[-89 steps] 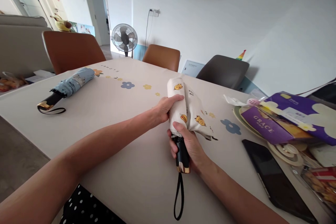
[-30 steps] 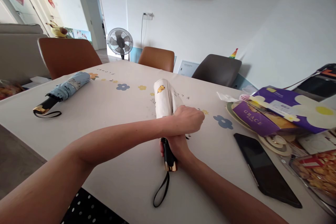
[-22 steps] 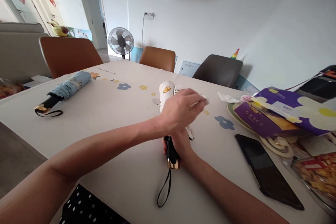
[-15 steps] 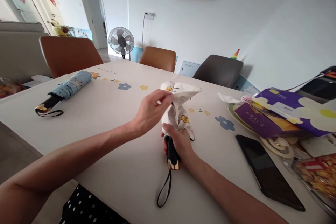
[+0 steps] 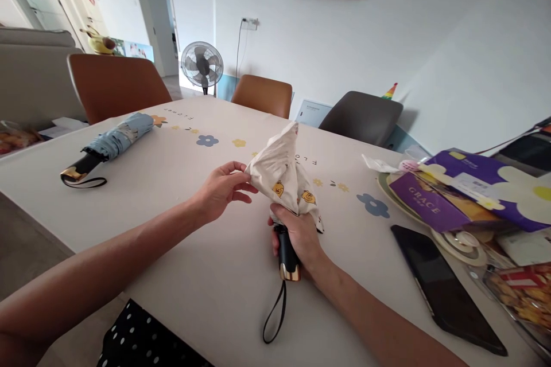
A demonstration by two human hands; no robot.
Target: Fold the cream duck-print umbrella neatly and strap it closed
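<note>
A white folding umbrella (image 5: 279, 169) printed with yellow cartoon figures is held over the table, its canopy collapsed and loose. My right hand (image 5: 299, 235) is closed around the canopy's lower end, just above the black handle with a gold-coloured tip. A black wrist strap hangs from that handle onto the tabletop. At the left side of the canopy, my left hand (image 5: 224, 189) pinches a fabric edge between thumb and forefinger, its other fingers loosely bent. Farther left lies a light blue folded umbrella (image 5: 123, 136), also with a black and gold handle.
A black phone (image 5: 447, 289) lies on the white table (image 5: 185, 269) at the right. Beyond it are a purple box (image 5: 430, 200), a plate and a clear container of snacks (image 5: 523, 292). Chairs (image 5: 118, 86) line the far side, with a fan (image 5: 202, 66) behind.
My left hand has moved left and slightly down, pulling a canopy fold out to the left. The fabric flap that pointed right now stands up. My right hand keeps its grip.
</note>
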